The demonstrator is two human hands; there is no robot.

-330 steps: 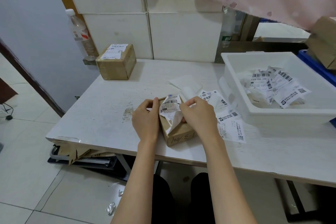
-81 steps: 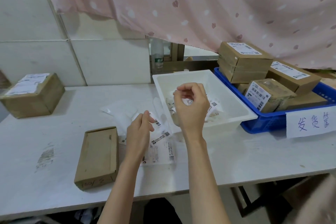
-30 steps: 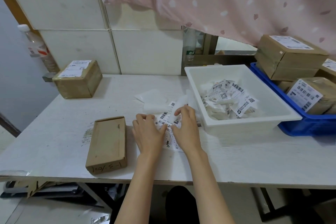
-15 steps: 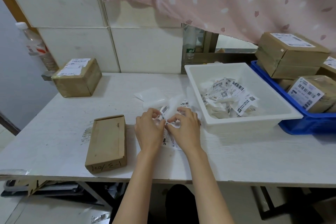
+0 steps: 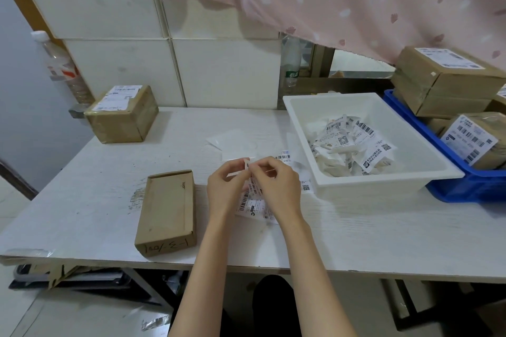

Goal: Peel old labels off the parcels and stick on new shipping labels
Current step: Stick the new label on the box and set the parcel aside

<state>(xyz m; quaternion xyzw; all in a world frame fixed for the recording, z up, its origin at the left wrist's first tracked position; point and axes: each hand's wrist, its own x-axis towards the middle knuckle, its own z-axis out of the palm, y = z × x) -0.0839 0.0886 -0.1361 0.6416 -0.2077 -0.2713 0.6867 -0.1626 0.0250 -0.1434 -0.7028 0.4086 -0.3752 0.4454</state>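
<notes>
A white table (image 5: 356,241) is carrying everything. At its right a blue crate (image 5: 471,189) is holding labelled parcels (image 5: 449,82), and just beside it a white bin (image 5: 339,101) is holding a heap of crumpled old labels (image 5: 353,148). A labelled box (image 5: 123,115) is sitting at the far left corner. Nearer, a bare flat box (image 5: 167,210) is lying left of the hands, apart from them. The left hand (image 5: 224,191) and right hand (image 5: 276,189) are meeting above the table, fingers curled and pinching the top corner of a new label (image 5: 253,200), which is hanging down between them over more labels (image 5: 284,158) lying on the table.
</notes>
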